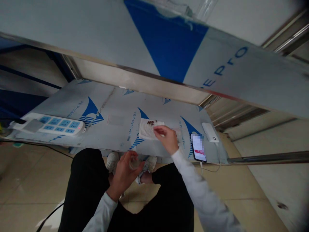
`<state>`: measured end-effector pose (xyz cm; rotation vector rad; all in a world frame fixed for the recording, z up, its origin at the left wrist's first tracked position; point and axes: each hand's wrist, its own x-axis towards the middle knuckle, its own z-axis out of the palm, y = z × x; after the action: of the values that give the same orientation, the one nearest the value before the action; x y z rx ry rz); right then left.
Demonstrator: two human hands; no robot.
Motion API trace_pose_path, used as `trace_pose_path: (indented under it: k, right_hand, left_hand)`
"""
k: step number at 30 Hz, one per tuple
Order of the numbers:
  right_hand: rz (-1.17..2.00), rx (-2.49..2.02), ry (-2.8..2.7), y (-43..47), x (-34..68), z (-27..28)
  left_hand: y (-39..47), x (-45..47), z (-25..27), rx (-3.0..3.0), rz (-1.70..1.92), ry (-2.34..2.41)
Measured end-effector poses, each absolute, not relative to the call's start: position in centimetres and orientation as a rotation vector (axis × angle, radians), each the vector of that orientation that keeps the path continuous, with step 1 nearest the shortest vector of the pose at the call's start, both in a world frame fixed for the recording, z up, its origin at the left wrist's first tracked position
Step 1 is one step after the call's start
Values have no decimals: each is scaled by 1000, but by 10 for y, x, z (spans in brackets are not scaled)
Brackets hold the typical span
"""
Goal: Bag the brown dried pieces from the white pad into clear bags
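Note:
My left hand [124, 174] is closed around a small clear cup [133, 162], held above my lap just off the shelf's front edge. Over the shelf, my right hand [167, 137] has its thumb and fingers pinched together at the right side of a white tissue [146, 130]. Whether anything sits between those fingertips is too small to make out. Several small dark brown pieces [151, 122] lie on the tissue's upper part, close to my right fingertips.
The low shelf [116, 135] wears printed protective film. On its left lies a white power strip [60, 125]; on its right are a phone [198, 148] and a white power bank [210, 132] with a cable. An upper shelf [96, 38] overhangs the back.

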<state>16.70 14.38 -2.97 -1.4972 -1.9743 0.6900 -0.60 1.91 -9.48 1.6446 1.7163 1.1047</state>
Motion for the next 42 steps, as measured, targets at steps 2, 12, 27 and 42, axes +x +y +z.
trace_pose_path:
  k: [2, 12, 27, 42]
  right_hand:
    - [872, -1262, -1924, 91, 164, -11]
    - [610, -1405, -2252, 22, 187, 18]
    - [436, -1770, -2067, 237, 196, -98]
    - [388, -1704, -2126, 226, 168, -72]
  left_hand:
    - [25, 8, -84, 1648, 1141, 1625]
    - [20, 63, -52, 1758, 1125, 1347]
    - [2, 6, -80, 1604, 1157, 1731]
    - [4, -26, -58, 1683, 1496, 1434]
